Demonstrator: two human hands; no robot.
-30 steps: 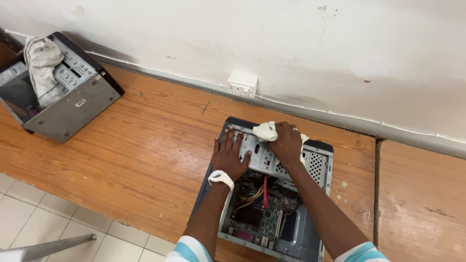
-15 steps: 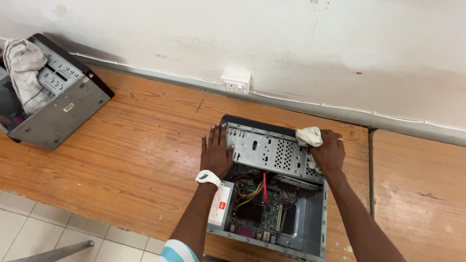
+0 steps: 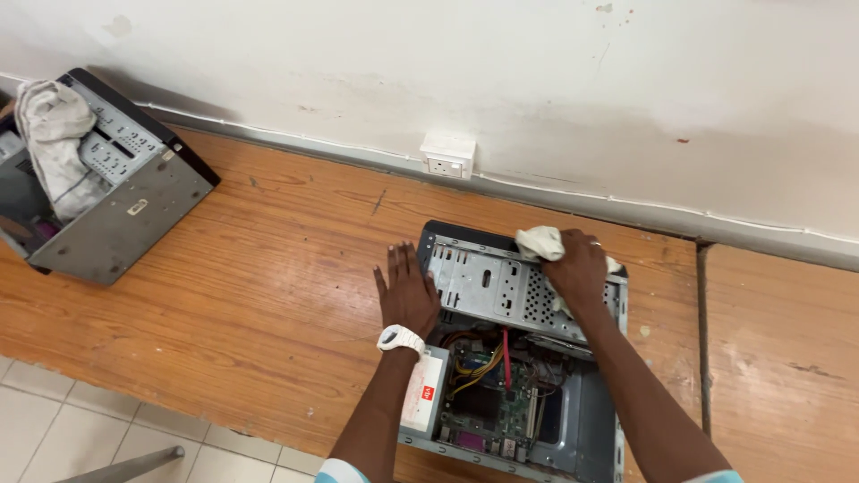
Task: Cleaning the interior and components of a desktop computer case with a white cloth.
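An open desktop computer case [image 3: 501, 291] lies on its side on a wooden table [image 3: 268, 286], its circuit board [image 3: 488, 402] and coloured cables showing. My left hand [image 3: 407, 295], with a white watch at the wrist, rests flat against the case's left edge. My right hand [image 3: 577, 268] presses a white cloth [image 3: 540, 241] onto the perforated metal drive cage near the case's far right corner.
A second open computer case [image 3: 107, 188] with a grey rag [image 3: 54, 134] draped in it sits at the table's far left. A white wall socket [image 3: 447, 155] is on the wall behind. A second table [image 3: 778, 358] joins at the right. A tiled floor lies below.
My right hand swept the cloth from the middle of the drive cage to its right end, then came back slightly left. The left hand slid off the cage top to the case's left edge.
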